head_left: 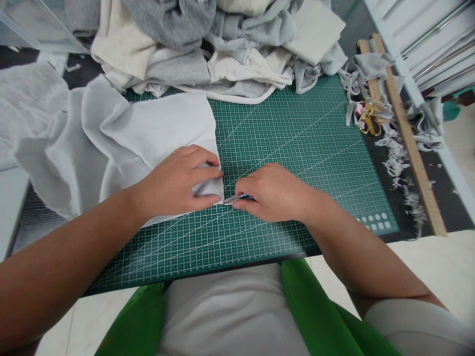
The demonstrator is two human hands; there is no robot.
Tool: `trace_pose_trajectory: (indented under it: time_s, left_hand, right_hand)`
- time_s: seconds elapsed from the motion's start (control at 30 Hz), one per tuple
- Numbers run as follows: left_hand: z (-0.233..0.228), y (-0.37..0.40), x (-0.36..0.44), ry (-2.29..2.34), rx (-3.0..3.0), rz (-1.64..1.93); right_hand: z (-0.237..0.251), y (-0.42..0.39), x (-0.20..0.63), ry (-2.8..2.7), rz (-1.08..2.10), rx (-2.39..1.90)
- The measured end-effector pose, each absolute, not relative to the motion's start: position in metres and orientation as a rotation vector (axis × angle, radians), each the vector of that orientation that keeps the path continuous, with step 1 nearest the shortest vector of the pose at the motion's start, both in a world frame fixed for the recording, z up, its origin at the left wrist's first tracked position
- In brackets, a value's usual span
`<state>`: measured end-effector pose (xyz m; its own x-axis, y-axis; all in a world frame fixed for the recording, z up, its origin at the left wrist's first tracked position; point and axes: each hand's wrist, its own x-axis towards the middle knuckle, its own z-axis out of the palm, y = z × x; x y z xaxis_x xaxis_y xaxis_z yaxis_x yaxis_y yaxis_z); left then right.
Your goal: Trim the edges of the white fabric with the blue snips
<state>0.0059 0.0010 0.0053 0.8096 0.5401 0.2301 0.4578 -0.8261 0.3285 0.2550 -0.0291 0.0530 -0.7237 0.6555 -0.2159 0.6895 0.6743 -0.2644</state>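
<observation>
While the left hand (181, 180) pinches the white fabric's (148, 133) corner on the green cutting mat (297, 143), the right hand (272, 193), touching that corner, grips a small blade (237, 199).

The person wore a pale grey-white short-sleeved top (222, 316) under a bright green apron (308, 306) whose two straps ran down the front, leaving both forearms bare from elbow to wrist.
</observation>
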Motion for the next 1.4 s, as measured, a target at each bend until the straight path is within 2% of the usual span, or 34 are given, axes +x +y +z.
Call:
trace_pose_trajectory:
  time_s: [0.93,1.4]
  left_hand:
    - [0.0059,0.0022,0.0068,0.751,2.751,0.481]
    - [0.0058,0.0015,0.0069,0.784,2.721,0.453]
  right_hand:
    - [0.0541,-0.0319,0.2504,2.765,-0.383,1.103]
    - [0.0531,-0.0274,0.2544,2.767,-0.533,1.13]
